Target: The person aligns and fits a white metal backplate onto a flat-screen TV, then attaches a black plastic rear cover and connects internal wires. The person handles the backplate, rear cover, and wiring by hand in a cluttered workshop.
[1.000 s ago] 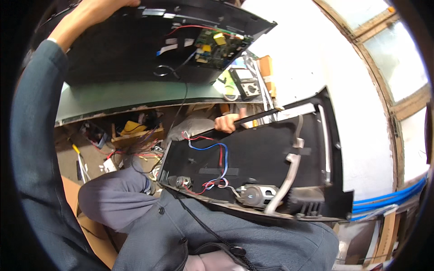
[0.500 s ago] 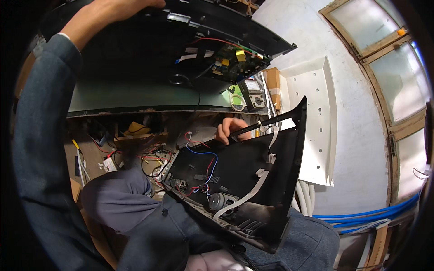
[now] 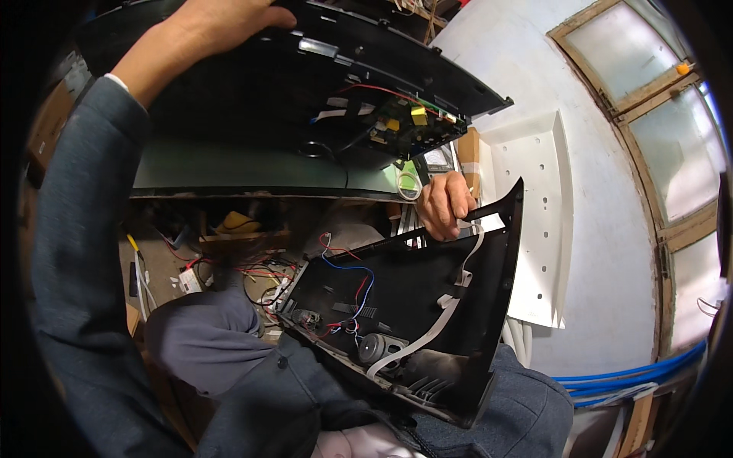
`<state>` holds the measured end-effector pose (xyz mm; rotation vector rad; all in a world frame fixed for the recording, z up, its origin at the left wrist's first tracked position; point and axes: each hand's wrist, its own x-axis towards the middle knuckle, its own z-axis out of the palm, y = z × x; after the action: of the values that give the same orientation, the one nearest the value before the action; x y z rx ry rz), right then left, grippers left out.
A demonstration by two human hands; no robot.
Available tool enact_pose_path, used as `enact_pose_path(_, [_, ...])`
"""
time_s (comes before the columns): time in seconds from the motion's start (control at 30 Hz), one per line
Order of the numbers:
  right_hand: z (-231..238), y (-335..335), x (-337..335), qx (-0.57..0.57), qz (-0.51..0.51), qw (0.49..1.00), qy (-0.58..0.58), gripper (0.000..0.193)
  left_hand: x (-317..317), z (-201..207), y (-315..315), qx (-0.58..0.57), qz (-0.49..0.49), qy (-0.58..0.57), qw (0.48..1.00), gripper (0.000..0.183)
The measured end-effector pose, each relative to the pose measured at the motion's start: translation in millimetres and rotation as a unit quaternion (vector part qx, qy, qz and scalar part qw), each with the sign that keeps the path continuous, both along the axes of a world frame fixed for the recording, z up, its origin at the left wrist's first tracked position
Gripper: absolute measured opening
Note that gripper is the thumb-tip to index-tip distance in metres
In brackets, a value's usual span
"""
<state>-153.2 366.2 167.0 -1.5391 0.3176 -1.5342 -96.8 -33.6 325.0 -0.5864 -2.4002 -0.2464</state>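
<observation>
At the top, my left hand (image 3: 221, 23) holds up a large black panel (image 3: 229, 91), like the housing of a flat screen. Its fingertips are partly cut off by the picture's edge. A green circuit board (image 3: 416, 130) with yellow parts sits on the panel's right side. Tilted across my lap lies a black plastic casing (image 3: 412, 298) with a round speaker (image 3: 372, 348) and thin red and blue wires (image 3: 359, 271). At the casing's far rim my right hand (image 3: 445, 204) has its fingers curled, pinching the upper end of a whitish flat ribbon cable (image 3: 450, 311). Its forearm is hidden.
Below the panel stretches a bench edge (image 3: 259, 192) with a roll of tape (image 3: 408, 185). Tangled wires (image 3: 244, 267) and a white power strip (image 3: 188, 281) lie on the floor at left. A white perforated tray (image 3: 540, 252) leans on the right wall, near blue pipes (image 3: 634, 378).
My right hand has moved right along the casing's far rim and up over it, to the ribbon cable's end. The left hand stays on the panel.
</observation>
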Motion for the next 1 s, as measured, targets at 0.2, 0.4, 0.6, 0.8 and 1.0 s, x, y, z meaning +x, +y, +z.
enact_pose_path(0.2, [-11.7, 14.4, 11.9, 0.194, -0.292, 0.930, -0.111, 0.036, 1.5, 2.5, 2.7, 0.026, 0.015, -0.031, 0.999, 0.030])
enact_pose_path(0.4, [-5.4, 3.4, 11.1, 0.373, -0.460, 0.788, -0.166, 0.016, -8.2, -3.1, 2.7, 0.037, -0.009, 0.021, 0.999, 0.029])
enact_pose_path(0.6, [20.1, -33.1, 40.4, 0.343, -0.536, 0.757, -0.145, 0.014, -24.6, -12.5, -6.4, 0.030, 0.007, 0.023, 0.999, 0.033])
enact_pose_path(0.8, [10.7, -66.2, 45.2, 0.246, -0.524, 0.778, -0.243, 0.013, -31.0, -4.2, -5.5, 0.015, 0.014, -0.028, 0.999, 0.041])
enact_pose_path(1.0, [-11.6, -74.8, 35.1, 0.172, -0.403, 0.830, -0.344, 0.022, -34.1, -5.0, -8.5, 0.006, -0.015, -0.016, 1.000, 0.037])
